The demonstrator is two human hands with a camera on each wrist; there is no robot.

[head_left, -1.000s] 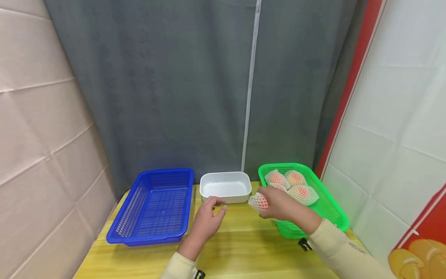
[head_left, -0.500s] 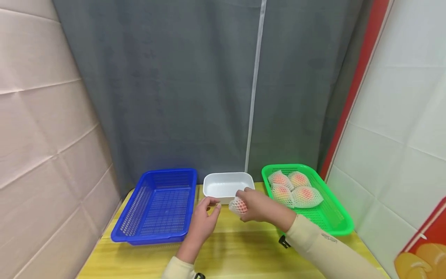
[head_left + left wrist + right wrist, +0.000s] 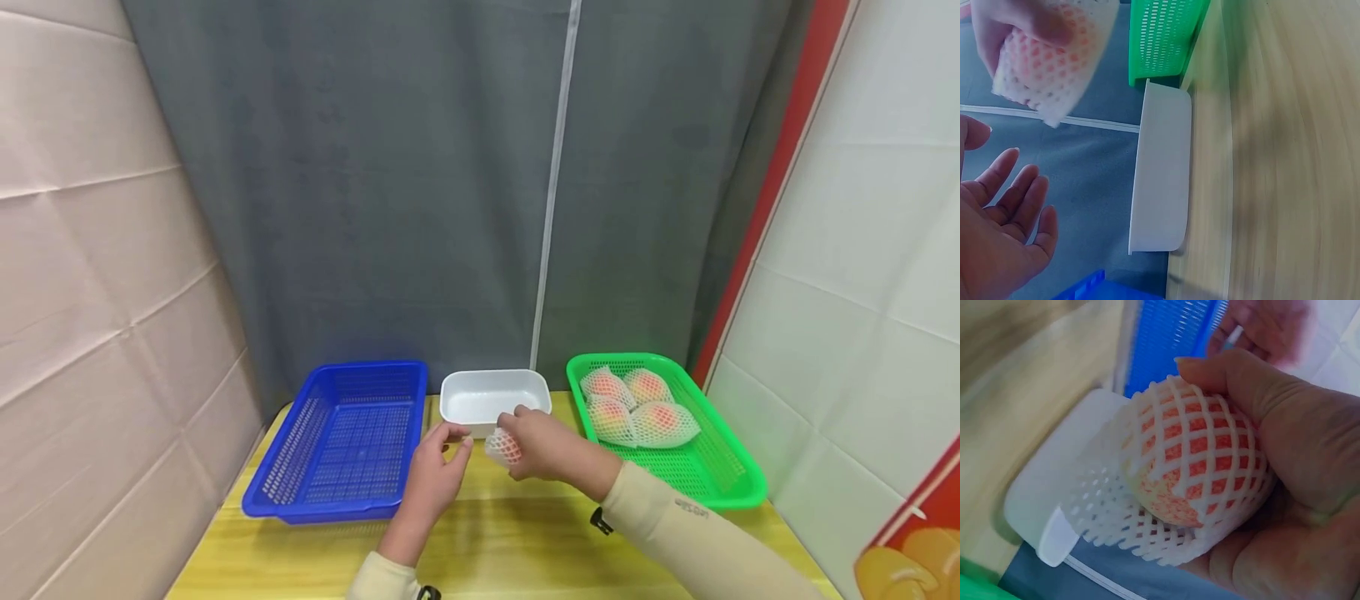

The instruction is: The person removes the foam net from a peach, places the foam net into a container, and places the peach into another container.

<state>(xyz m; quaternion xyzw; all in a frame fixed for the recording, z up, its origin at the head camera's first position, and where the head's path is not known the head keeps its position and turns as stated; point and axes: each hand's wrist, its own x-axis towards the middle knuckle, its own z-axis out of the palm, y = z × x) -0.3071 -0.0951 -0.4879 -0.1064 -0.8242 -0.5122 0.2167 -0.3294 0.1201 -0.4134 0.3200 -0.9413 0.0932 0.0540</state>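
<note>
My right hand (image 3: 543,446) grips a red and yellow apple (image 3: 1204,462) in a white foam net sleeve. Thumb and fingers curl round its sides, and the sleeve's loose end hangs past the fruit. To the left of it, my left hand (image 3: 435,471) holds nothing, its fingers loosely bent and facing the apple, with a small gap between. Both hands are over the table in front of a white plastic box (image 3: 491,408). Several more net-wrapped apples (image 3: 663,423) lie together in the green basket (image 3: 720,467) at the right.
A blue slotted basket (image 3: 352,442) stands on the left of the wooden table (image 3: 517,542), with nothing seen in it. A grey curtain (image 3: 375,208) hangs behind the containers. Pale walls (image 3: 97,250) close in on both sides.
My right hand has carried the apple leftward from the green basket to in front of the white box, near my left hand. The left hand has stayed almost in place.
</note>
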